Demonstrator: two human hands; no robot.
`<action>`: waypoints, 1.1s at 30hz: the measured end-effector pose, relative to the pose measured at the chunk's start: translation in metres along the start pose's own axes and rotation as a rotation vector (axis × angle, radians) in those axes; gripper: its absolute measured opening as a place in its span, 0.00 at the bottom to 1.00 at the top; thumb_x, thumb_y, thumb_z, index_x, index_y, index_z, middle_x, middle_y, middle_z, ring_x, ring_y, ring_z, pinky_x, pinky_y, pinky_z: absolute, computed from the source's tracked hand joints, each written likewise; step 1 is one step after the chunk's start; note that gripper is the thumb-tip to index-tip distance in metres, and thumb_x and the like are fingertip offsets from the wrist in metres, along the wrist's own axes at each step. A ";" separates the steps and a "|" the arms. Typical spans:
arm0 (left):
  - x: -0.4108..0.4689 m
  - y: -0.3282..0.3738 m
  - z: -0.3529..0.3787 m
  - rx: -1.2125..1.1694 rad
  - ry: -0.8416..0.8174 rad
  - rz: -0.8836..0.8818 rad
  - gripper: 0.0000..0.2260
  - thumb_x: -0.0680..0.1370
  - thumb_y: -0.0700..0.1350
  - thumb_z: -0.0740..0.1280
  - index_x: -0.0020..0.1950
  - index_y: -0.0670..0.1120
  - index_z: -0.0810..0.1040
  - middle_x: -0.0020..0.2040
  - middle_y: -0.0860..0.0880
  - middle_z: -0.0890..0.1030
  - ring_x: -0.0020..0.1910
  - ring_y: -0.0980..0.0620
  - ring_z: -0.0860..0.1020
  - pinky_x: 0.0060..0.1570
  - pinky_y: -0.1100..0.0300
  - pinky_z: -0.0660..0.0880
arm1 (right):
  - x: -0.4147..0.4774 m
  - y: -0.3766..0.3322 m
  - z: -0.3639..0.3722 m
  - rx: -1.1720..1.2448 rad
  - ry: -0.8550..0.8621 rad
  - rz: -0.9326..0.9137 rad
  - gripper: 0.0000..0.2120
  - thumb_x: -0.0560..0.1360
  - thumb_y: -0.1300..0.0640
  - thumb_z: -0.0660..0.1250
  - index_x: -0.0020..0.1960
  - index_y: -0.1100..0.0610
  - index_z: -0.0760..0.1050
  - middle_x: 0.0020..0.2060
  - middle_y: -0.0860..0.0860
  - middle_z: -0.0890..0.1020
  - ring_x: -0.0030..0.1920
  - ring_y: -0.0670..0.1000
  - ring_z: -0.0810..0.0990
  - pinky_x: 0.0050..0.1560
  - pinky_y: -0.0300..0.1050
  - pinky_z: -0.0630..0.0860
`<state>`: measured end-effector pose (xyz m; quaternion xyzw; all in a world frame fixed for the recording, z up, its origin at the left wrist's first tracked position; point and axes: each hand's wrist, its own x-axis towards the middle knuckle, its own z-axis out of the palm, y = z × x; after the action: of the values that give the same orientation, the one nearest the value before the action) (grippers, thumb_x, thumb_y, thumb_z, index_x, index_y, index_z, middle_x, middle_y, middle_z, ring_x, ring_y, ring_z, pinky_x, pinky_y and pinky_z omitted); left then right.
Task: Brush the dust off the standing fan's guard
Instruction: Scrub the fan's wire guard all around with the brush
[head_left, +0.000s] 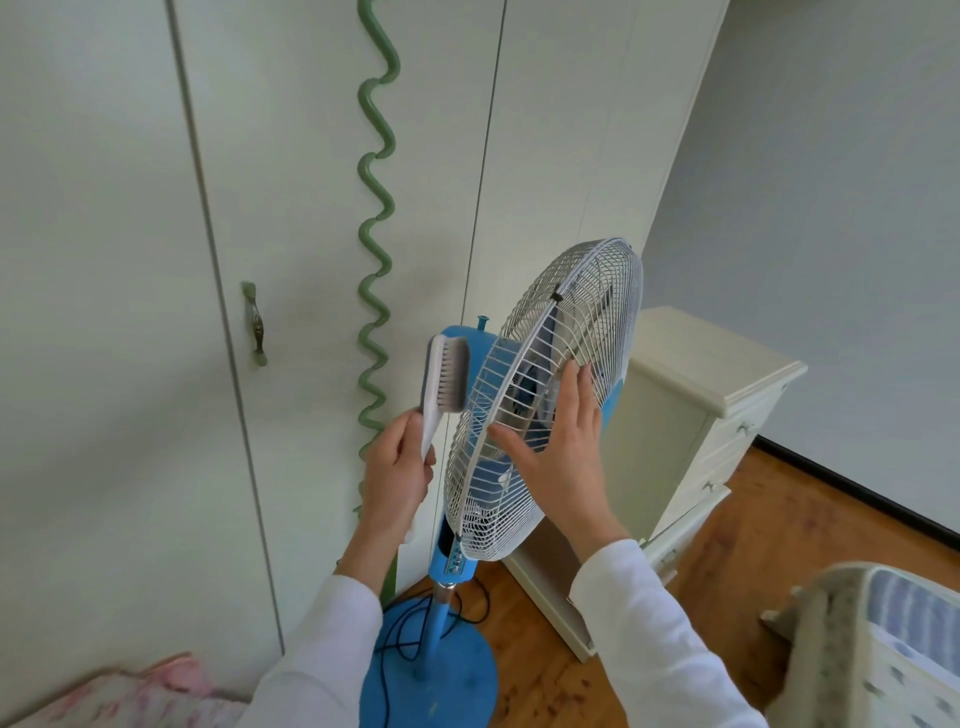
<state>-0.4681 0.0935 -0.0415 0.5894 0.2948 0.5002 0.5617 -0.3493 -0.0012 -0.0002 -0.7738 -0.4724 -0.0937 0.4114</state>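
A blue standing fan with a white wire guard (602, 291) stands in front of a white wardrobe, its head turned to the right. My left hand (397, 467) grips the white handle of a brush (444, 379) held upright, grey bristles facing the guard's rear left rim, just short of the wires. My right hand (561, 441) lies flat on the guard's front, fingers spread over the wires. The fan's round blue base (457, 675) rests on the wooden floor below.
A white wardrobe (130, 260) with a wavy green handle (376, 208) fills the left. A cream chest of drawers (717, 405) stands right behind the fan. A black cord (400, 644) loops over the base. A laundry basket (883, 649) sits at lower right, pink bedding (130, 696) at lower left.
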 end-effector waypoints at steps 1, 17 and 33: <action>0.002 0.001 0.002 -0.008 -0.027 -0.004 0.15 0.81 0.45 0.57 0.38 0.54 0.76 0.28 0.49 0.72 0.22 0.57 0.66 0.18 0.67 0.61 | -0.001 0.001 0.001 -0.007 0.004 -0.004 0.47 0.67 0.35 0.61 0.74 0.50 0.37 0.76 0.50 0.42 0.74 0.51 0.41 0.69 0.47 0.44; -0.010 -0.052 -0.009 0.064 0.031 -0.192 0.12 0.80 0.43 0.57 0.40 0.50 0.76 0.28 0.47 0.71 0.22 0.56 0.65 0.18 0.67 0.59 | -0.008 0.008 0.005 0.026 0.025 -0.026 0.46 0.68 0.36 0.61 0.74 0.52 0.40 0.76 0.51 0.45 0.75 0.51 0.43 0.70 0.47 0.44; 0.028 -0.066 0.003 0.120 -0.139 -0.292 0.10 0.80 0.45 0.57 0.48 0.46 0.77 0.29 0.46 0.72 0.18 0.56 0.64 0.18 0.68 0.59 | -0.031 0.032 0.012 -0.028 0.035 -0.157 0.47 0.66 0.33 0.57 0.74 0.55 0.41 0.75 0.54 0.45 0.75 0.52 0.43 0.70 0.44 0.43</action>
<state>-0.4422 0.1307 -0.0968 0.6059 0.3670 0.3530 0.6112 -0.3435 -0.0195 -0.0421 -0.7384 -0.5229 -0.1459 0.4001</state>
